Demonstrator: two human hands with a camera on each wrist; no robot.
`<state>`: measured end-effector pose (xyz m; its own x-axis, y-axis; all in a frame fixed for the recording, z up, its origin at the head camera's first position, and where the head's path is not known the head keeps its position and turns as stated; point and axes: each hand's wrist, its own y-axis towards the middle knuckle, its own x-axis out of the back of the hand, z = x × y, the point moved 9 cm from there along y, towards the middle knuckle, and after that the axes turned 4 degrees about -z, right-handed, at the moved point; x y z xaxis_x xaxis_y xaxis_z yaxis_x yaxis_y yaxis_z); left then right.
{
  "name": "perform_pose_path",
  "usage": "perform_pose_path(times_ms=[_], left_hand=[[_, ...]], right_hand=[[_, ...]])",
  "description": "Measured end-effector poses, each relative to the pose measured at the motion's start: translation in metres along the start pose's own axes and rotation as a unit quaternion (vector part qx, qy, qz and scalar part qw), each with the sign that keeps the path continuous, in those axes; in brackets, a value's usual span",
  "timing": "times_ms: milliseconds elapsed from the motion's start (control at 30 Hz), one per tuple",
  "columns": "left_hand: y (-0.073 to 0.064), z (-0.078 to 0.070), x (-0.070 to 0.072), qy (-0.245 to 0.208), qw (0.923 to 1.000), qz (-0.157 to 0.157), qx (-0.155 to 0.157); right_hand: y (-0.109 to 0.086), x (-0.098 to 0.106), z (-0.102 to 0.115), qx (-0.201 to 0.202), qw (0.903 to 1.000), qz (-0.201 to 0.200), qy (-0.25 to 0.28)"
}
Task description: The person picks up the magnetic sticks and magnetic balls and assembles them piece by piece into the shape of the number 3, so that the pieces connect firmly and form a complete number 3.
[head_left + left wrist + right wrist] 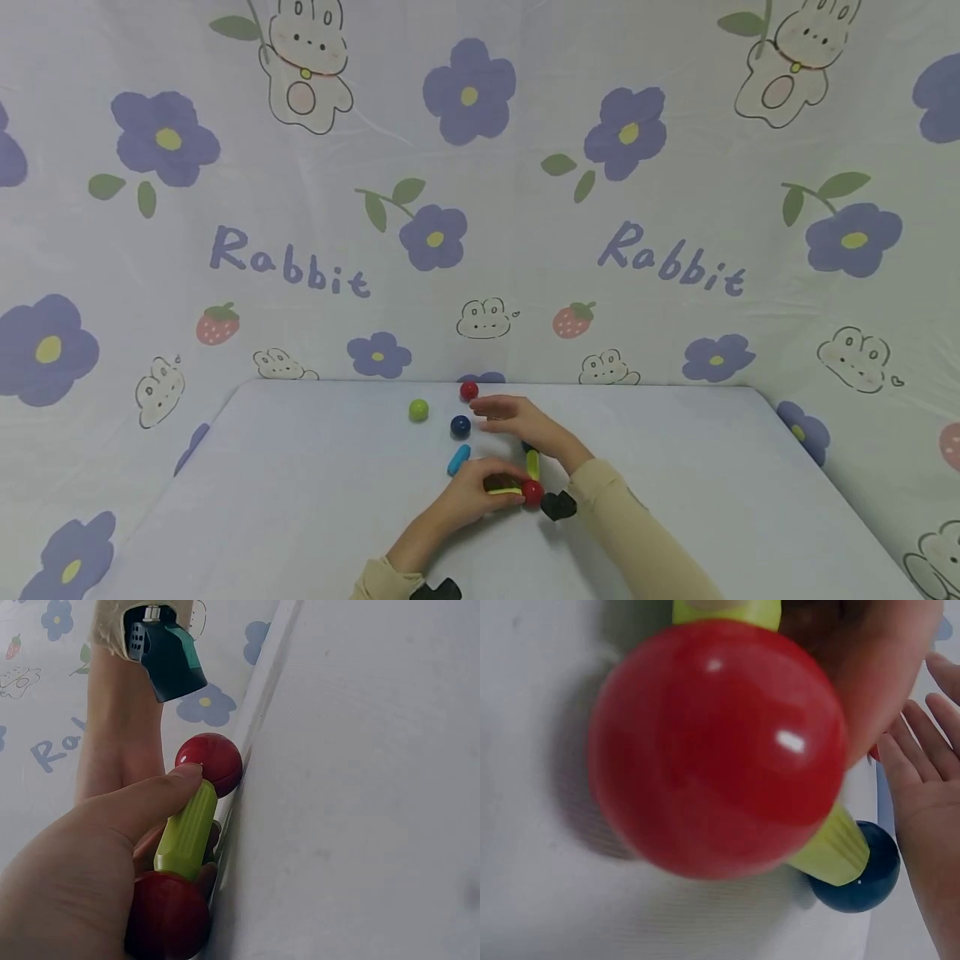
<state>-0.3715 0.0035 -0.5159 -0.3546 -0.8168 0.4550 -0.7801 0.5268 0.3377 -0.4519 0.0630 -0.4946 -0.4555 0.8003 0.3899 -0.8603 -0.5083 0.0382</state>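
My left hand [468, 493] pinches a yellow-green rod [186, 834] between thumb and fingers, the thumb tip right at a red ball [211, 761]. A second red ball [169, 916] sits at the rod's other end, partly hidden by the hand. From the near red ball [716, 750] another yellow-green rod [832, 851] runs to a dark blue ball [862, 874]. My right hand [531, 423] reaches across above this piece with fingers extended and nothing held. Its fingertips are close to a loose dark blue ball [461, 427] and a loose red ball [468, 391].
A light green ball [418, 410] lies farther left on the white table [300, 500]. A bright blue rod [459, 460] lies just beyond my left hand. Behind the table's back edge hangs a rabbit-and-flower cloth [517, 183]. Dark wrist cameras [558, 505] are worn at both sleeves.
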Motion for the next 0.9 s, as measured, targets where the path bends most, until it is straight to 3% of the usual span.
perform_pose_path(times_ms=[300,667,900], left_hand=[[-0.001,-0.008,0.002,0.000,1.0000,-0.002,0.004],[0.000,0.002,0.000,0.014,0.9998,0.007,0.015],[0.001,0.002,0.000,0.015,0.9999,0.002,0.003]], right_hand=[[0.004,-0.014,-0.005,-0.027,0.9983,0.047,-0.022],[0.003,-0.022,-0.002,-0.035,0.9950,0.080,-0.048],[0.008,-0.016,0.004,-0.006,0.9963,0.057,-0.065]])
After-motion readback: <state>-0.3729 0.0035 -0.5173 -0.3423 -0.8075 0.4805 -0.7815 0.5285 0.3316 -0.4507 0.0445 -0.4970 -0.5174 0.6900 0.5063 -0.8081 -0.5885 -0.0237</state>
